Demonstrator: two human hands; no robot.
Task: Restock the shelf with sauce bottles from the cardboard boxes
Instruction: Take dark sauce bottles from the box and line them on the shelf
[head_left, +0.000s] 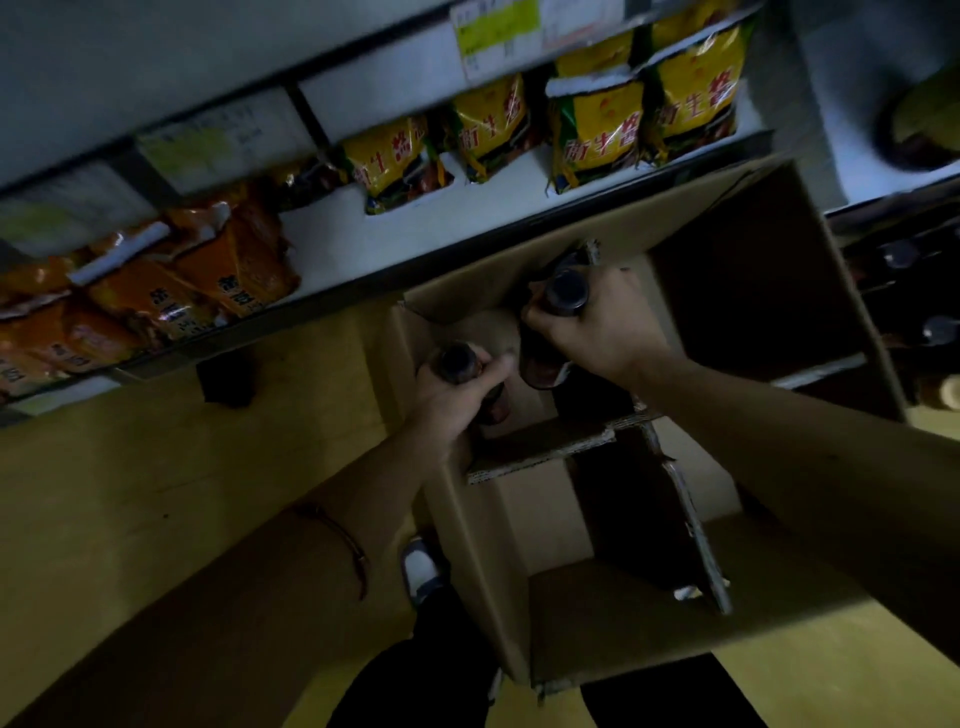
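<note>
Two dark sauce bottles, left one (457, 364) and right one (563, 301), are sitting in the cardboard box (571, 613) at 6 o'clock of the shelf (395, 239). We are gripping each neck, left hand (452, 400), right hand (602, 322). Extraction step, we judge; next calls for lifting straight past the dividers (545, 447).

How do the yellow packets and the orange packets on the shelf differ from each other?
The yellow packets are yellow with green edges and red characters; the orange packets are orange with white characters. The yellow packets sit further right on the shelf, the orange packets to the left. The yellow packets look sharper, the orange packets more blurred. Both are soft pouches in rows.
</note>
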